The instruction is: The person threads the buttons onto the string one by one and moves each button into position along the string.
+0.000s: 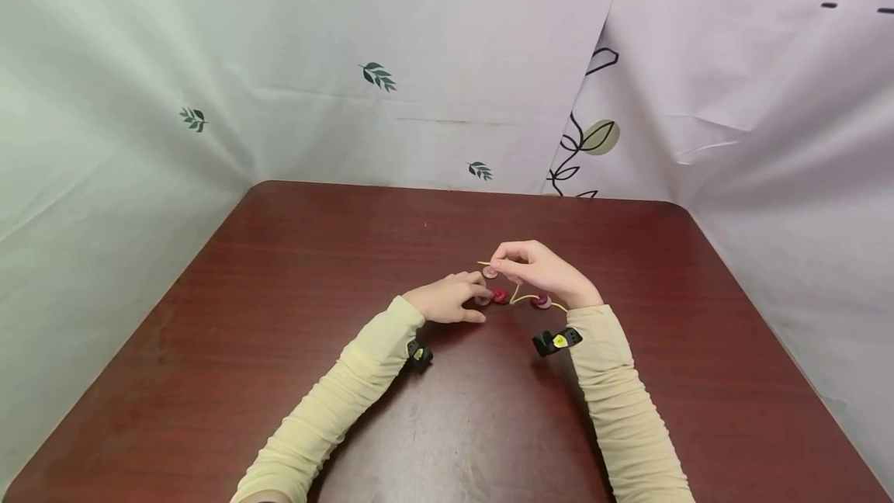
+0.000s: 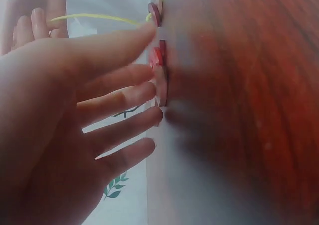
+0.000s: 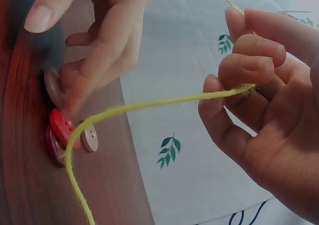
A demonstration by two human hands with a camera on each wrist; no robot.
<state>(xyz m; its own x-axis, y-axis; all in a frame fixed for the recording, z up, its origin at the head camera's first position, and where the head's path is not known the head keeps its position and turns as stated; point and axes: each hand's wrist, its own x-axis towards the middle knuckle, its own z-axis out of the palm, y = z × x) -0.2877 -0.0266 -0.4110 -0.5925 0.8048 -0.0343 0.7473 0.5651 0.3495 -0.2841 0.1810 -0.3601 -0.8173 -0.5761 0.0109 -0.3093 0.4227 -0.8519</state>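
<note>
Yellow string [image 1: 525, 297], one length, runs low over the table [image 1: 349, 254] in the head view, rising to the right hand [image 1: 541, 268], whose thumb and finger pinch it. Along it sit one dark red button [image 1: 539, 299] and one pale button [image 1: 547, 304]. The left hand [image 1: 447, 299] reaches in beside one red button [image 1: 500, 296] and one pink button [image 1: 490, 272]. From the left wrist, that hand's fingers are spread and fairly straight, fingertips at the buttons. From the right wrist, I count four buttons clustered, including one brown button [image 3: 52, 84] and one purple button [image 3: 53, 145].
</note>
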